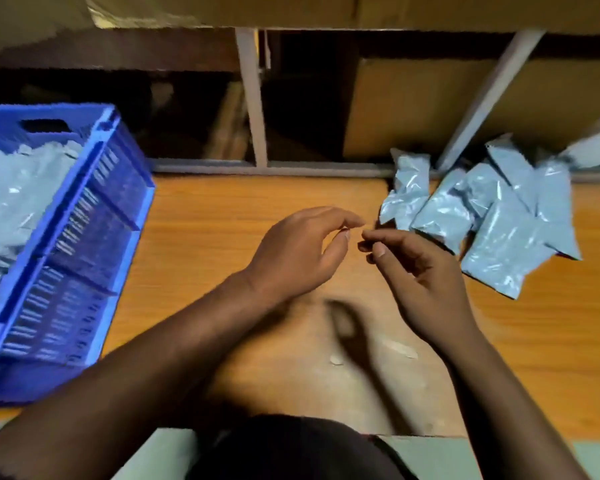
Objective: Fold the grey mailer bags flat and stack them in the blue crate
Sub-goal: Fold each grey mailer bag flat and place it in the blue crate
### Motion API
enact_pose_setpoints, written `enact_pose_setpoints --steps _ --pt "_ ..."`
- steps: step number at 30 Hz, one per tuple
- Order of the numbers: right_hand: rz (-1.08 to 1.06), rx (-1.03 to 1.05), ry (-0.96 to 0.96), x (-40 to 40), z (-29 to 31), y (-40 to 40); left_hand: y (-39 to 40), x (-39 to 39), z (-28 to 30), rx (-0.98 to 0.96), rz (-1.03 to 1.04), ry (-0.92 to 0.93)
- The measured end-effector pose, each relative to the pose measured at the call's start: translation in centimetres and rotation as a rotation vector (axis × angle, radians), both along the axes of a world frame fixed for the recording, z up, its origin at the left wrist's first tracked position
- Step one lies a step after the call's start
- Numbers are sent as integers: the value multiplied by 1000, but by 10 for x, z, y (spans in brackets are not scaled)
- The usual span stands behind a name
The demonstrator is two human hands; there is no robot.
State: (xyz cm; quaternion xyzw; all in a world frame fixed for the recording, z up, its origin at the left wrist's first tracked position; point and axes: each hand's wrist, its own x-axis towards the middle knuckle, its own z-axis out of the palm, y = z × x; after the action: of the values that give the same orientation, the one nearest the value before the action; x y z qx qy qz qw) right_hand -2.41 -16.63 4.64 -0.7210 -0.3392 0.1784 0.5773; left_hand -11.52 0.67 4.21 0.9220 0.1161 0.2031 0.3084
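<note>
Blue crate (94, 188) far left on bench (222, 209), already holding grey bags. Left hand (302, 251) & right hand (426, 271) mid-bench, both grips loosely curled, empty. Unfolded mailer bags (482, 216) piled right, overlapping; risk: grabbing one drags neighbours off.

Blue slatted crate (84, 216); pale grey-blue mailer bags (482, 216); orange woodgrain table (222, 216).

Both hands (302, 251) (420, 271) mid-table, fingertips near, empty; grey mailer bags (482, 216) piled right; blue crate (84, 237) left, bags inside.
</note>
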Motion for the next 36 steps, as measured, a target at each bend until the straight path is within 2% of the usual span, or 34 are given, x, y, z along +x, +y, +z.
enact_pose_setpoints --steps 5,7,11,14,17,23,28,32,34,36 --pt "-356 -65 9 75 -38 -100 -95 114 -41 -74 -121 118" --pt "-483 -88 64 100 -57 -130 -130 155 -58 -185 -120 199" --pt "-622 -62 186 129 -87 -172 -176 224 -98 -512 65 405" --pt "-635 -77 225 140 -102 -188 -187 251 -121 -522 226 437" --pt "-639 -84 260 150 -108 -195 -191 263 -127 -619 292 418" --pt "-666 13 277 155 -109 -188 -183 240 -122 -936 214 348" --pt "-648 104 209 143 -94 -165 -140 177 -84 -901 76 231" --pt "-541 -34 76 128 -84 -130 -87 115 -57 -903 -44 299" --pt "-402 -139 273 119 -83 -106 -63 85 -50 -943 -65 358" --pt "-176 -99 641 104 -86 -83 -41 54 -51 -953 -23 366"
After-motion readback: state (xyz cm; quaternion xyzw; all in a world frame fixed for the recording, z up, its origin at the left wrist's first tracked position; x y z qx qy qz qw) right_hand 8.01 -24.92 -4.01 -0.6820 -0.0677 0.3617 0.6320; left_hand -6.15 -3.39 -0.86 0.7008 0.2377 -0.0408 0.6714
